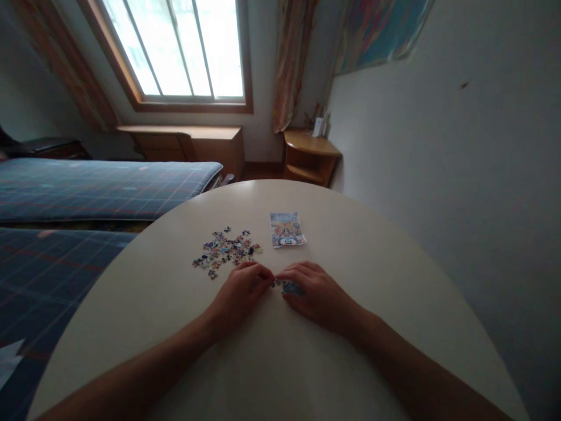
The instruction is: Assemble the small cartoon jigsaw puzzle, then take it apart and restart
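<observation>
My left hand (241,287) is closed in a pinch at a small jigsaw puzzle piece (276,283), mostly hidden by the fingertips. Beside it, my right hand (316,294) curls its fingers and thumb around a bluish joined section of puzzle pieces (291,287) lying on the table. The fingertips of both hands nearly meet at the section's left edge. A loose heap of puzzle pieces (225,248) spreads just beyond my left hand. Past my right hand lies a small printed picture sheet (287,230) with a colourful cartoon design.
The round cream table (372,257) fills the foreground. A bed with a blue plaid mattress (109,184) stands to the left. A white wall (473,175) runs along the right. Behind are a wooden desk (214,133), a corner shelf (309,142) and a bright window (175,49).
</observation>
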The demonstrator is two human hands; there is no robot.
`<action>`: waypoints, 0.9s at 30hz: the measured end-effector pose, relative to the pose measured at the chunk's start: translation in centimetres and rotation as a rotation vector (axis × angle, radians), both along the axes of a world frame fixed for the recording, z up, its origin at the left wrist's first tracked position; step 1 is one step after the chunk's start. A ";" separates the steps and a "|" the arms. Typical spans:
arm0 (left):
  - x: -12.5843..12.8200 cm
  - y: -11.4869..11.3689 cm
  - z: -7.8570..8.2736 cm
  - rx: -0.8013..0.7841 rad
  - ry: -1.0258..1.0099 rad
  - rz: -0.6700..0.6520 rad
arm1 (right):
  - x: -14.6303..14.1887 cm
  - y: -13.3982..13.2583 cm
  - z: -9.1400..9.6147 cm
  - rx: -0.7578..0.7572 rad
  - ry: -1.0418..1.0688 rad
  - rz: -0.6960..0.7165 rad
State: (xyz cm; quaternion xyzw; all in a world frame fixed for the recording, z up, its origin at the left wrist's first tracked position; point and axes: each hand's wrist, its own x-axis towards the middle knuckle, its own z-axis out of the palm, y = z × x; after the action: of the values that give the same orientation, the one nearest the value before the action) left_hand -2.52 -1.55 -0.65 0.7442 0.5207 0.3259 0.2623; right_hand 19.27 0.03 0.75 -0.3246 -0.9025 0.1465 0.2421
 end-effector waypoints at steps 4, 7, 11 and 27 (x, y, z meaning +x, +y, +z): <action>0.2 0.2 0.0 -0.041 -0.017 0.028 | -0.4 0.2 -0.2 0.025 0.032 -0.037; 0.4 0.2 0.1 -0.072 -0.039 0.036 | -0.4 0.4 -0.3 0.063 0.068 -0.052; 0.4 0.0 0.3 -0.071 -0.053 0.027 | -0.1 0.6 -0.3 0.069 0.060 -0.057; 0.1 0.0 0.0 0.186 0.215 -0.134 | -0.1 0.6 -0.7 -0.005 0.013 -0.068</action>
State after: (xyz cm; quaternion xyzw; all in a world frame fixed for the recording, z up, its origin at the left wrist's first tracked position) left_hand -2.39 -1.58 -0.61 0.8289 0.4627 0.2728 0.1561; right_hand 19.18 0.63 0.05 -0.3548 -0.8890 0.1424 0.2520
